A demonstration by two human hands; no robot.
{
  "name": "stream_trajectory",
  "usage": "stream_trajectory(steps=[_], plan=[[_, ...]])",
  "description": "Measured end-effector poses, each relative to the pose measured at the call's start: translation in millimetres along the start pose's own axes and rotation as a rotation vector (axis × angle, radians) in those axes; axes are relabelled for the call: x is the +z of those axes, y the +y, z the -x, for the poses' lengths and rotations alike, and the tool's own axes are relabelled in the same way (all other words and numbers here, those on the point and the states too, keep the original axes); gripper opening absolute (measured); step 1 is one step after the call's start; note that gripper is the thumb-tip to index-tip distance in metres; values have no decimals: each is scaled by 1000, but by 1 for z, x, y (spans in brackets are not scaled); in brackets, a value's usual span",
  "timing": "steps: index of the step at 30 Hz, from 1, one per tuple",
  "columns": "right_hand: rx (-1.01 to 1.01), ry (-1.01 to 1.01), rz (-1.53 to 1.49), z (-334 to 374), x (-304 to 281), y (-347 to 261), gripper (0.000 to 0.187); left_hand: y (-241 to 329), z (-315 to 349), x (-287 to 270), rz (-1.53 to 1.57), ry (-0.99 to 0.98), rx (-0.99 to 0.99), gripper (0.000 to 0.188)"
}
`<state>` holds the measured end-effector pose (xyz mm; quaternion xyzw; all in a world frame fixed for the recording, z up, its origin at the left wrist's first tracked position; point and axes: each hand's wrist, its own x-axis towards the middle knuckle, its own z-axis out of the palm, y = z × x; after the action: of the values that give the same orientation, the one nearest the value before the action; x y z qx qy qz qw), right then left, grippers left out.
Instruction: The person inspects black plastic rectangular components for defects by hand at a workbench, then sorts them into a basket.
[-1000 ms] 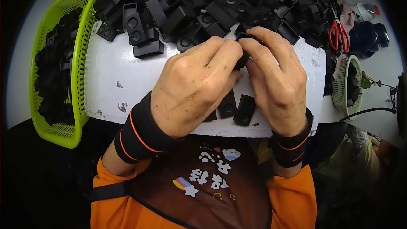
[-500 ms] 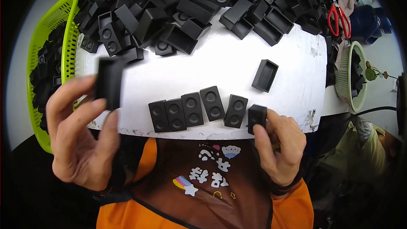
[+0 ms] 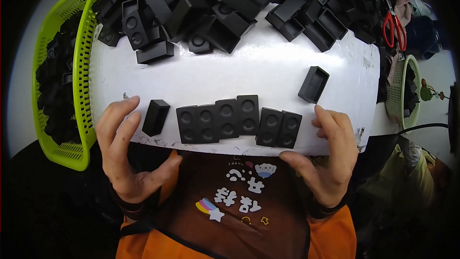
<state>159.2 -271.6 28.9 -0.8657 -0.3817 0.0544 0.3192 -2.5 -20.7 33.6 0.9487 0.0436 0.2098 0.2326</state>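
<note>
Near the front edge of the white board point(image 3: 191, 79), several black rectangular plastic pieces point(image 3: 206, 123) lie in an uneven row, each showing two round recesses. The two rightmost pieces point(image 3: 279, 128) sit slightly apart from the others. My left hand point(image 3: 129, 156) is open at the row's left, its fingers beside a black piece point(image 3: 156, 118) resting on its side. On the other side, my right hand point(image 3: 333, 158) is open and empty, thumb and fingers spread beside the row's right end. Beyond its fingertips lies another black piece point(image 3: 314, 85), hollow side up.
A heap of black pieces point(image 3: 220, 14) covers the far side of the board. At left stands a green basket point(image 3: 85, 81) holding more of them. Red-handled scissors point(image 3: 394, 29) and a pale green basket point(image 3: 396, 84) are at the right. A black cable point(image 3: 424, 125) runs nearby.
My left hand has come down and let go of a black piece, now on the board. My right hand has released its piece at the row's right end. The view has shifted slightly.
</note>
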Motion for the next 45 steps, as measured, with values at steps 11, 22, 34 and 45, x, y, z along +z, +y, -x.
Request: stream_trajectory(steps=[11, 22, 34, 45], plan=[[-114, -72, 13, -7, 6, 18, 106, 14, -43, 50, -183, -292, 116, 75], [-333, 336, -190, -6, -30, 42, 60, -24, -47, 10, -82, -122, -10, 43], [484, 634, 332, -2, -123, 195, 54, -27, -38, 26, -75, 41, -46, 39], [-14, 467, 5, 8, -43, 37, 26, -10, -7, 12, 382, 125, -211, 44]])
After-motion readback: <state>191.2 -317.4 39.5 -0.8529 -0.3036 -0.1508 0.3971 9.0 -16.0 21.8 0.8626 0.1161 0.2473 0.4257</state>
